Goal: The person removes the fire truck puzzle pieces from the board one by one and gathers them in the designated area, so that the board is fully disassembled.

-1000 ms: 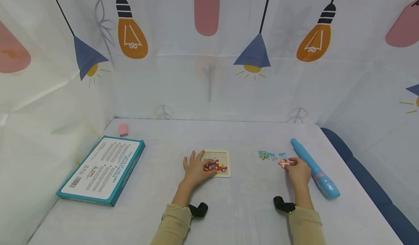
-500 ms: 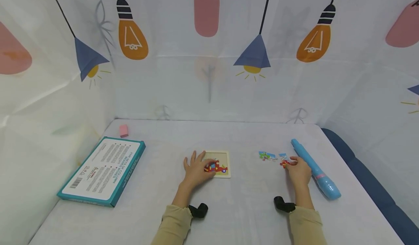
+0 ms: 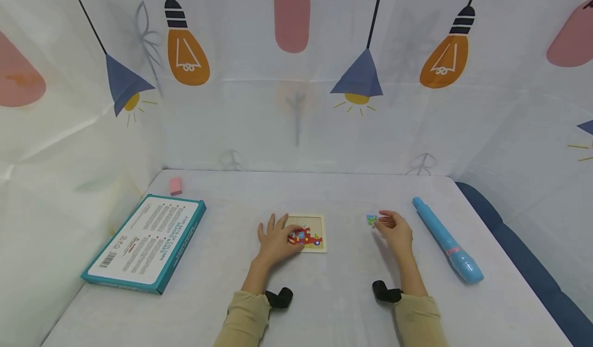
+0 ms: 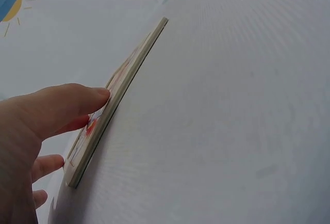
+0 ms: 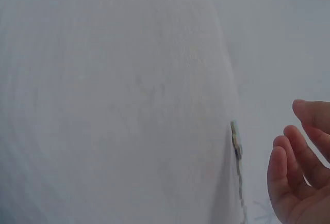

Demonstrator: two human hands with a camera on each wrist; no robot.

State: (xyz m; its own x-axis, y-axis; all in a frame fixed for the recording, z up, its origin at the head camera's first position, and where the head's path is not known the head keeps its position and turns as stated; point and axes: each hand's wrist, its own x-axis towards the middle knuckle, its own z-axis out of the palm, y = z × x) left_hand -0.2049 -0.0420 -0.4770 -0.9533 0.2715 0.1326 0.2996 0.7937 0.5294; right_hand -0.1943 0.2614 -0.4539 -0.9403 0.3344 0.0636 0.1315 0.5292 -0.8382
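Note:
In the head view my left hand (image 3: 277, 245) rests on a wooden-framed jigsaw puzzle (image 3: 311, 219), thumb and index finger touching its surface and the other fingers spread. A red vehicle picture shows on the board. From the left wrist, the thumb (image 4: 100, 94) lies along the near edge of the flat board (image 4: 124, 87). My right hand (image 3: 396, 233) hovers over loose jigsaw pieces (image 3: 371, 220), a green and blue one showing beyond its fingertips and the others hidden. In the right wrist view its thumb and fingers (image 5: 279, 164) are apart with nothing between them.
A teal and white box (image 3: 145, 241) lies at the left, with a pink block (image 3: 175, 186) behind it. To the right of my right hand lies a light blue stick-shaped object (image 3: 447, 241). A printed white curtain (image 3: 259, 125) rises behind the table.
My right hand has moved left, away from the red piece at its fingertips, and now covers most of the loose pieces. The left hand stays on the puzzle.

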